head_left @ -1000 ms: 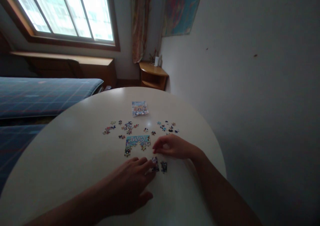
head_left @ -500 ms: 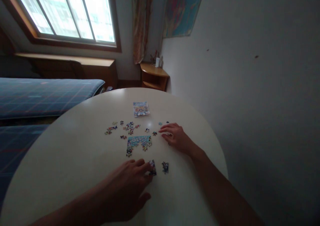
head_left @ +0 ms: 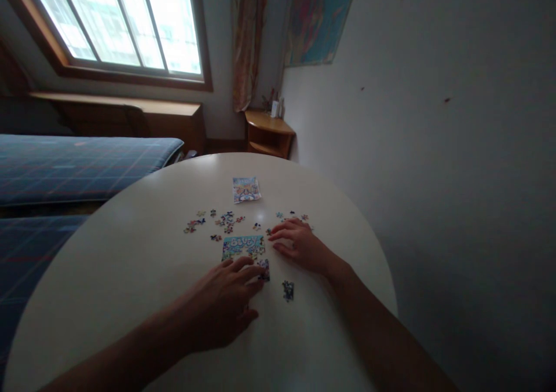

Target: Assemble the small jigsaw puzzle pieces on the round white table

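Note:
My left hand [head_left: 232, 299] lies palm down with its fingers spread, its fingertips resting on a small joined section of jigsaw puzzle [head_left: 264, 271]. That section sits right at the lower right of the larger partly joined puzzle [head_left: 243, 244], whose top edge carries light lettering; my fingers hide its lower left. At the right side of the larger puzzle, my right hand [head_left: 299, 244] hovers or rests with fingers stretched out, near a loose puzzle piece [head_left: 269, 231]. Another small joined section [head_left: 288, 290] lies apart, to the right of my left hand.
Loose puzzle pieces [head_left: 226, 221] are scattered beyond and left of the joined part, with several more [head_left: 279, 215] past my right hand. A printed picture sheet or packet [head_left: 246, 190] lies farther back on the round white table [head_left: 143, 276]. A wall [head_left: 434, 178] stands to the right.
My left hand has moved forward, sliding the small section up against the larger puzzle. My right hand has shifted slightly left, closer to the puzzle's right side.

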{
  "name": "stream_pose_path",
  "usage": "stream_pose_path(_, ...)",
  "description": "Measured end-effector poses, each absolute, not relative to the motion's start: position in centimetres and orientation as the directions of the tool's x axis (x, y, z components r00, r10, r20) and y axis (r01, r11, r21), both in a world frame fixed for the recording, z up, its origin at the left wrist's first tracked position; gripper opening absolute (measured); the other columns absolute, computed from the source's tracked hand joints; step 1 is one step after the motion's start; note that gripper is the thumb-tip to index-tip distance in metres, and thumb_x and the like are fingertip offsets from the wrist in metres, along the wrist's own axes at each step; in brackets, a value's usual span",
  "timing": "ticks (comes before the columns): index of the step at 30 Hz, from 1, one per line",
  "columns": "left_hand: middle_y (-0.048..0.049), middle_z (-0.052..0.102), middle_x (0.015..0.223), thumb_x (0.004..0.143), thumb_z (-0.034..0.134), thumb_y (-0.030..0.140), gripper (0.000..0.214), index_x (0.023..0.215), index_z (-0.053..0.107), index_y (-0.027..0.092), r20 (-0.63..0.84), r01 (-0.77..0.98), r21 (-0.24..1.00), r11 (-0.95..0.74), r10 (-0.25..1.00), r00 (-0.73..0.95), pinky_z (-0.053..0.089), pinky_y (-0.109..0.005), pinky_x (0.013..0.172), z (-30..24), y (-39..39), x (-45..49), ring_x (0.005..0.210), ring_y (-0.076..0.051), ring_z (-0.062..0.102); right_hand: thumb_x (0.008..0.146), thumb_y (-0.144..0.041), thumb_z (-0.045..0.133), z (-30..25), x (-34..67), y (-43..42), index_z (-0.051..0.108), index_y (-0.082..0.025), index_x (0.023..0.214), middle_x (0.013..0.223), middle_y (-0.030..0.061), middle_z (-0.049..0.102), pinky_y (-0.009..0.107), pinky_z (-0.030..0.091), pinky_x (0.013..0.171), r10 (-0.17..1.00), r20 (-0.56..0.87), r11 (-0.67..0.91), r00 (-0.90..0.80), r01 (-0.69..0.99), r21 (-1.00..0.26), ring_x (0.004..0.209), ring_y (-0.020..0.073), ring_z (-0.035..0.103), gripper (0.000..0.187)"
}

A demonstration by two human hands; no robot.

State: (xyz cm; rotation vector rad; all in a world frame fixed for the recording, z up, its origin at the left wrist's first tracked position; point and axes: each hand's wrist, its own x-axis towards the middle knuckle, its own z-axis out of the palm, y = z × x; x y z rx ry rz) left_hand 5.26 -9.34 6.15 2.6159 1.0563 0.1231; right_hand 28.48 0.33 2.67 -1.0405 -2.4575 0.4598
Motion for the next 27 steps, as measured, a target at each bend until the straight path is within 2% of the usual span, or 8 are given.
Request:
stream_pose_path(5, -0.0064, 0.058, 0.139, 0.086, 0.064, 0.028, 0.039, 0.124, 0.062, 0.024, 0.001, 0.629, 0.342, -0.699, 0.669, 0.743, 0.04, -0.046, 0.109, 6.1, -8.8, 4.7, 0.13, -0.029, 0.048, 0.084, -0.031, 0.073, 3.2, 28.2, -0.4, 0.073, -0.024, 0.093, 0.112, 0.0049, 0.069, 0.043, 0.033, 0.106, 0.703, 0.22, 0.68, -0.677, 0.548, -0.487, 0.113, 0.0215, 0.055, 0.01)
stream_pose_path(10, -0.0046, 0.057, 0.138, 0.089, 0.059, 0.028, 0.042, 0.131, 0.057, 0.03, 0.021, 0.623, 0.329, -0.709, 0.665, 0.746, 0.043, -0.046, 0.107, 6.3, -7.0, 2.6, 0.127, -0.026, 0.052, 0.08, -0.043, 0.077, 3.5, 27.6, -1.0, 0.073, -0.024, 0.088, 0.107, 0.0056, 0.067, 0.043, 0.032, 0.105, 0.706, 0.182, 0.666, -0.684, 0.556, -0.498, 0.113, 0.0223, 0.055, 0.022)
stream_pose_path(14, -0.0118, 0.031, 0.159, 0.081, 0.07, 0.049, 0.077, 0.148, 0.039, 0.027, 0.025, 0.715, 0.29, -0.636, 0.752, 0.659, 0.033, -0.055, 0.114, 5.4, -6.3, 1.7, 0.145, -0.037, 0.028, 0.073, -0.044, 0.082, 3.9, 27.2, -1.5, 0.072, -0.023, 0.089, 0.106, 0.0061, 0.066, 0.042, 0.033, 0.103, 0.711, 0.119, 0.648, -0.693, 0.58, -0.494, 0.113, 0.0245, 0.054, 0.028)
stream_pose_path(18, -0.0161, 0.012, 0.164, 0.076, 0.069, 0.061, 0.1, 0.155, 0.026, 0.02, -0.133, 0.779, 0.285, -0.558, 0.782, 0.609, 0.022, -0.059, 0.118, 4.8, -6.6, 2.2, 0.15, -0.04, 0.005, 0.071, -0.04, 0.084, 4.2, 27.0, -1.7, 0.073, -0.024, 0.089, 0.107, 0.0054, 0.066, 0.043, 0.031, 0.106, 0.698, 0.061, 0.635, -0.713, 0.578, -0.511, 0.115, 0.0253, 0.052, 0.026)
stream_pose_path(21, -0.0178, 0.008, 0.164, 0.072, 0.069, 0.065, 0.109, 0.157, 0.02, 0.016, -0.215, 0.81, 0.281, -0.514, 0.789, 0.575, 0.018, -0.059, 0.118, 4.9, -6.7, 2.0, 0.15, -0.039, 0.0, 0.069, -0.04, 0.086, 4.4, 27.1, -1.8, 0.074, -0.025, 0.088, 0.109, 0.0049, 0.065, 0.043, 0.031, 0.107, 0.688, 0.026, 0.624, -0.725, 0.574, -0.53, 0.116, 0.0254, 0.051, 0.027)
stream_pose_path(27, -0.0165, 0.005, 0.164, 0.064, 0.073, 0.069, 0.122, 0.158, 0.015, 0.018, -0.26, 0.865, 0.266, -0.425, 0.833, 0.489, 0.019, -0.057, 0.118, 4.8, -5.5, -0.5, 0.15, -0.04, 0.001, 0.07, -0.04, 0.085, 4.8, 27.2, -2.0, 0.074, -0.026, 0.088, 0.11, 0.005, 0.064, 0.043, 0.033, 0.105, 0.659, -0.002, 0.632, -0.752, 0.555, -0.541, 0.116, 0.0256, 0.05, 0.026)
